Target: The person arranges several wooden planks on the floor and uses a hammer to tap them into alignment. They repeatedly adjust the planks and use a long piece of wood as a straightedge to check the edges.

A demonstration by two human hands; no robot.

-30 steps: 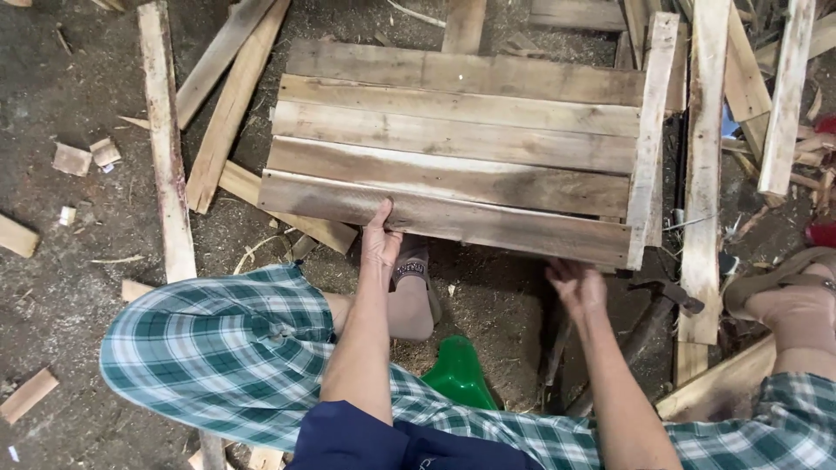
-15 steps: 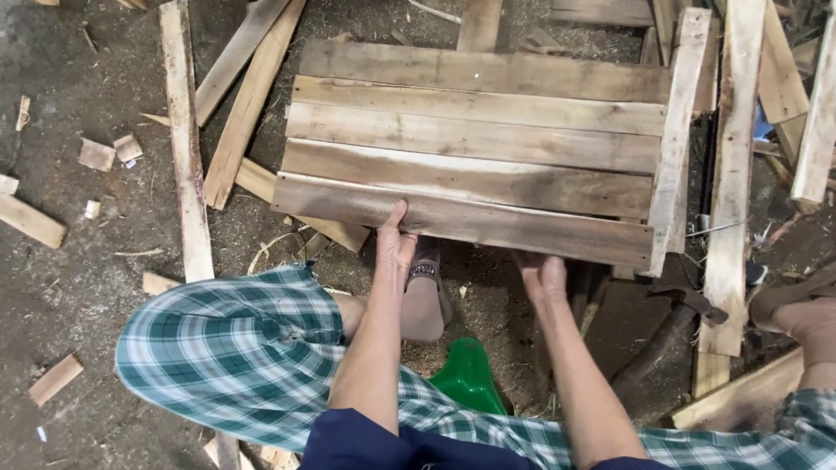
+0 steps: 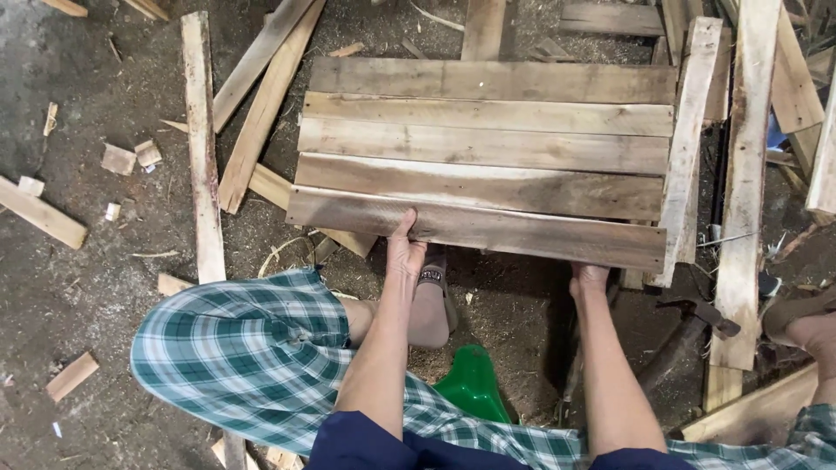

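The person sits on the dirt floor (image 3: 78, 296) with a panel of wooden slats (image 3: 488, 157) lying flat just ahead of the knees. The left hand (image 3: 407, 252) has its grip clenched on the panel's near edge, thumb up on the closest slat, and the right hand (image 3: 589, 278) grasps the same edge further along, its fingers tucked under the board. A green plastic piece (image 3: 472, 383) sits between the forearms, a hammer (image 3: 688, 331) lies right of the right arm, and loose slats (image 3: 202, 148) lie around the panel.
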